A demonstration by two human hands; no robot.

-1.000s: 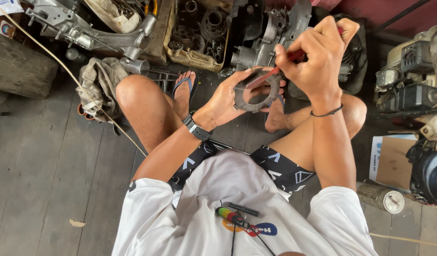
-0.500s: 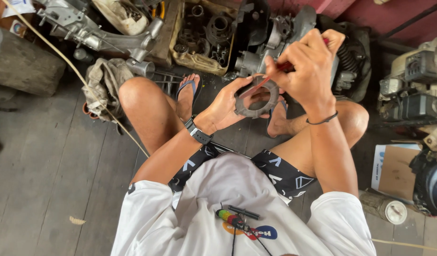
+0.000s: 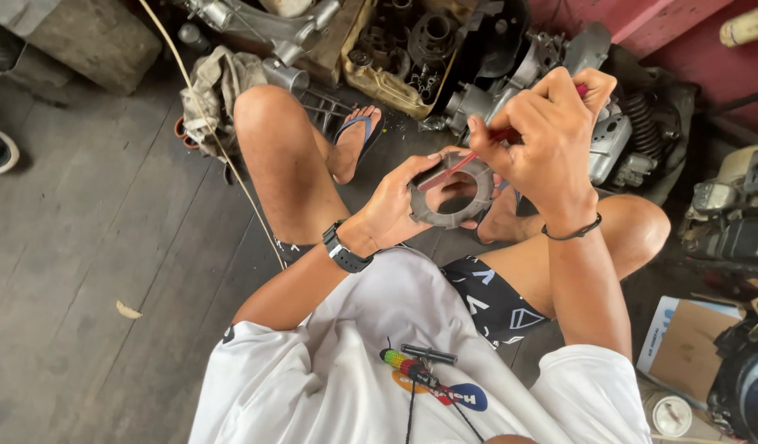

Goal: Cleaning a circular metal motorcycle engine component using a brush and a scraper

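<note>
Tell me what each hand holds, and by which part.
Left hand grips the grey toothed ring by its left rim. Right hand pinches a red tool at its upper end.

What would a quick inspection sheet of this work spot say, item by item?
Surface: grey wooden plank floor, person seated on it.
Job's things: dark notched metal ring; thin red-handled tool laid across it.
Clutter: tray of greasy engine parts, crumpled grey rag, silver engine casing, cardboard piece.
Hands: left hand holds the ring; right hand grips the tool.
Cables: pale cord running across the floor.
Surroundings: red wall, small machines at right.
</note>
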